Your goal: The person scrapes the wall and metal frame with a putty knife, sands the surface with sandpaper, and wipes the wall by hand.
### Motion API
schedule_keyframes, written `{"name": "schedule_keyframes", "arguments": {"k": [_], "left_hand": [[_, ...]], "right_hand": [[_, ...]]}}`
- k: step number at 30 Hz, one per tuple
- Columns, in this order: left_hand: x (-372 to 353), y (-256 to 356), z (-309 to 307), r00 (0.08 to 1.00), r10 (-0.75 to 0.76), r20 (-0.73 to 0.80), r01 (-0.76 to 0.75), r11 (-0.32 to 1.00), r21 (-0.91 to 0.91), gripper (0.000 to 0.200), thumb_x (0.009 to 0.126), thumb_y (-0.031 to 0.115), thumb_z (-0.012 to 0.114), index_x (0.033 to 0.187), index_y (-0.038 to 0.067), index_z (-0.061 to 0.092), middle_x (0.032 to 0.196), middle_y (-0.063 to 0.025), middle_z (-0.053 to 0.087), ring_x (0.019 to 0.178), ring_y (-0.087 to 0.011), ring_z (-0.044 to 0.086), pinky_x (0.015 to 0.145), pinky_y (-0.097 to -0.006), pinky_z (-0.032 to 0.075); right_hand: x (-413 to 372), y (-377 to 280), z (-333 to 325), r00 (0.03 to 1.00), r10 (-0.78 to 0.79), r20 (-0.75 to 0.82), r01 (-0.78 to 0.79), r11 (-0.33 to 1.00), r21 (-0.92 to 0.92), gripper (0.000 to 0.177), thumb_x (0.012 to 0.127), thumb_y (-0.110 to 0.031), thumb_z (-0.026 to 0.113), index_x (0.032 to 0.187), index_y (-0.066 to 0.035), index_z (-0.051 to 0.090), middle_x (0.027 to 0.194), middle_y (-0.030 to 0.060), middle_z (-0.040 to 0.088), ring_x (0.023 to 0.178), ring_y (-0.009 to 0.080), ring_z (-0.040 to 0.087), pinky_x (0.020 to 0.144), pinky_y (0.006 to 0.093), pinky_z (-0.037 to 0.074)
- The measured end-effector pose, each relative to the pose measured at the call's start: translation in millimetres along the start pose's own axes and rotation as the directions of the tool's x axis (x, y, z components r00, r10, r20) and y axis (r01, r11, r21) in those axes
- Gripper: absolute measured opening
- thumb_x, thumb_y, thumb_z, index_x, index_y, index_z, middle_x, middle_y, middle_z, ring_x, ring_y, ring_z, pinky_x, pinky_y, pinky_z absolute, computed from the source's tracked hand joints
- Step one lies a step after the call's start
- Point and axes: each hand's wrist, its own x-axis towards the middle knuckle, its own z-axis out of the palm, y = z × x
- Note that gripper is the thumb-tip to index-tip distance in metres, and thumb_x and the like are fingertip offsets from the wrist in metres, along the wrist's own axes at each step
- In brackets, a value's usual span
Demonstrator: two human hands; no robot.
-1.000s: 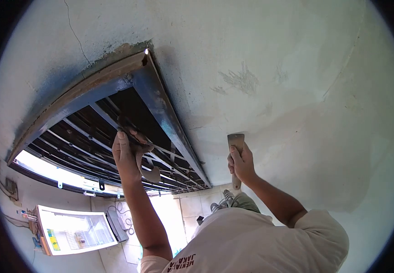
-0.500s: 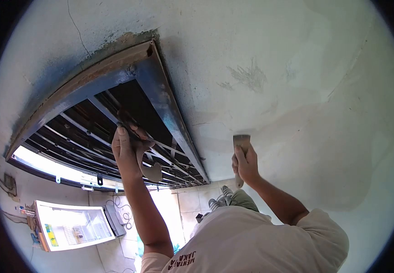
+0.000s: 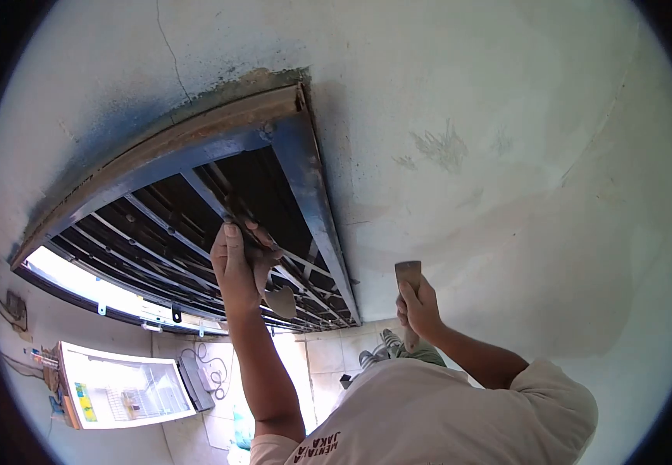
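My right hand (image 3: 421,308) is closed round the handle of a putty knife (image 3: 408,272), its broad blade pointing up and the handle end showing below the fist. Behind the blade is the pale plastered wall (image 3: 499,256), with a darker, damp-looking patch. My left hand (image 3: 235,263) is raised in front of the barred metal window frame (image 3: 305,178). Its fingers are closed on a flat beige-grey piece (image 3: 280,302) with a rounded lower end; I cannot tell what it is.
Scratch marks (image 3: 444,146) and a thin crack (image 3: 169,50) run over the wall. At lower left stands a white glass-fronted case (image 3: 127,386) beside cables (image 3: 212,364). My feet (image 3: 382,349) are below, on a tiled floor.
My right hand with the putty knife has moved lower, towards my body, and the blade has tilted. The view has shifted a little; my left hand keeps its grip.
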Motion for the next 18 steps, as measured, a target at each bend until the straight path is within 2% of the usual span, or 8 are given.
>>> {"name": "schedule_keyframes", "arguments": {"k": [3, 7, 11, 14, 15, 18], "left_hand": [[0, 8, 0, 1.000, -0.024, 0.005, 0.024, 0.999, 0.030, 0.037, 0.102, 0.036, 0.043, 0.095, 0.003, 0.059, 0.072, -0.0076, 0.062, 0.050, -0.0094, 0.058, 0.051, -0.0225, 0.055], [0, 1, -1, 1.000, -0.003, -0.004, 0.003, 1.000, 0.023, 0.037, 0.102, 0.036, 0.044, 0.095, 0.003, 0.059, 0.072, -0.0073, 0.061, 0.053, -0.0109, 0.059, 0.051, -0.0224, 0.055], [1, 0, -4, 1.000, -0.007, 0.024, 0.006, 1.000, 0.020, 0.037, 0.102, 0.036, 0.044, 0.096, 0.003, 0.059, 0.072, -0.0069, 0.061, 0.055, -0.0115, 0.060, 0.051, -0.0224, 0.054], [2, -5, -6, 1.000, 0.010, 0.024, -0.010, 1.000, 0.015, 0.036, 0.103, 0.035, 0.043, 0.096, 0.003, 0.059, 0.072, -0.0067, 0.061, 0.054, -0.0111, 0.060, 0.052, -0.0226, 0.053], [1, -5, -6, 1.000, 0.010, 0.016, -0.010, 1.000, 0.026, 0.037, 0.103, 0.035, 0.043, 0.096, 0.003, 0.059, 0.072, -0.0066, 0.061, 0.054, -0.0110, 0.059, 0.052, -0.0226, 0.053], [3, -5, -9, 0.999, 0.002, 0.035, -0.003, 0.999, 0.035, 0.036, 0.102, 0.038, 0.045, 0.098, 0.004, 0.058, 0.072, -0.0067, 0.060, 0.056, -0.0132, 0.062, 0.049, -0.0238, 0.055]], "right_hand": [[26, -16, -2, 0.997, -0.043, -0.071, 0.044, 0.999, 0.017, 0.013, 0.100, -0.020, 0.047, 0.098, -0.009, 0.043, 0.061, 0.0001, 0.045, 0.043, 0.0069, 0.042, 0.036, 0.0238, 0.035], [27, -19, -2, 0.974, -0.204, -0.103, 0.208, 0.978, 0.027, 0.012, 0.100, -0.020, 0.048, 0.098, -0.008, 0.043, 0.061, 0.0004, 0.044, 0.044, 0.0069, 0.042, 0.035, 0.0239, 0.035], [7, 25, -12, 0.993, -0.105, -0.046, 0.105, 0.994, -0.010, 0.012, 0.100, -0.019, 0.047, 0.095, -0.010, 0.041, 0.060, 0.0003, 0.042, 0.043, 0.0088, 0.041, 0.035, 0.0258, 0.036], [29, -23, 2, 0.991, -0.095, -0.093, 0.090, 0.994, -0.055, 0.014, 0.101, -0.020, 0.047, 0.094, -0.010, 0.041, 0.060, 0.0000, 0.042, 0.043, 0.0083, 0.041, 0.036, 0.0254, 0.037], [30, -23, 3, 0.985, -0.169, -0.026, 0.169, 0.986, 0.007, 0.014, 0.101, -0.021, 0.047, 0.094, -0.010, 0.041, 0.060, -0.0002, 0.041, 0.044, 0.0080, 0.040, 0.037, 0.0253, 0.038], [24, -27, -2, 0.979, -0.160, -0.124, 0.166, 0.986, 0.032, 0.015, 0.101, -0.021, 0.047, 0.094, -0.010, 0.041, 0.061, -0.0006, 0.041, 0.045, 0.0076, 0.040, 0.038, 0.0251, 0.038]]}}
